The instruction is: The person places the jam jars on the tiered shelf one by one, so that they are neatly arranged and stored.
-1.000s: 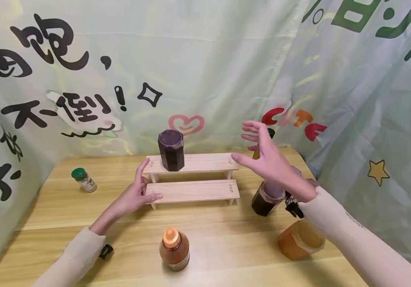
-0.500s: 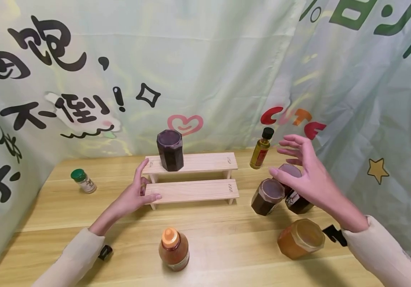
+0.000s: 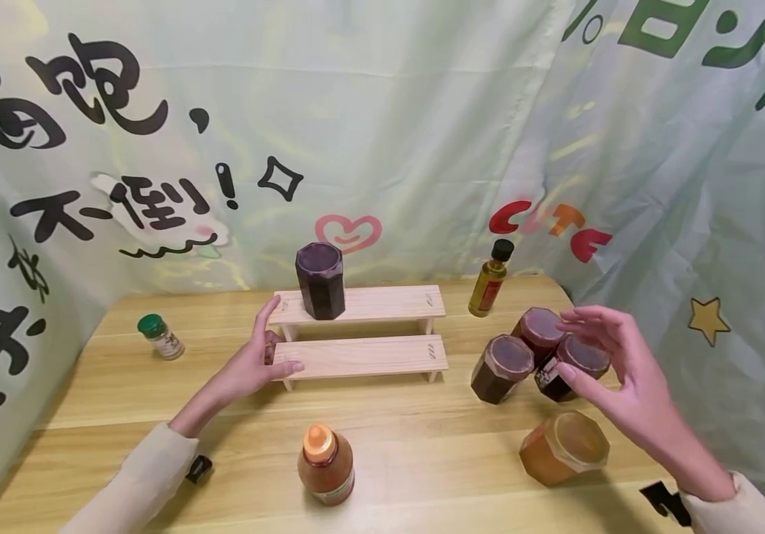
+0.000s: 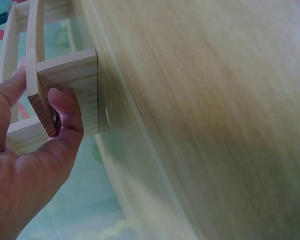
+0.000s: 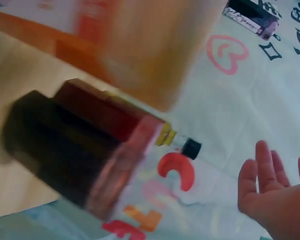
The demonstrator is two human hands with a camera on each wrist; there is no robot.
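My left hand grips the left end of a two-step pale wooden rack. In the left wrist view its curled fingers wrap one board's end. A dark faceted jar stands upright on the rack's upper step, toward the left. My right hand is at the right, fingers spread and holding nothing. It overlaps the edge of a labelled dark jar in the head view. Two more dark jars, one nearer the rack and one behind, stand close by. An amber jar sits in front.
A small oil bottle with a black cap stands at the back right. A green-capped shaker is at the left. An orange-capped bottle stands at the front. Printed cloth hangs behind the wooden table.
My right hand has moved from beside the rack's upper right end, right and toward me, past the oil bottle to the dark jars. The left hand keeps its place on the rack.
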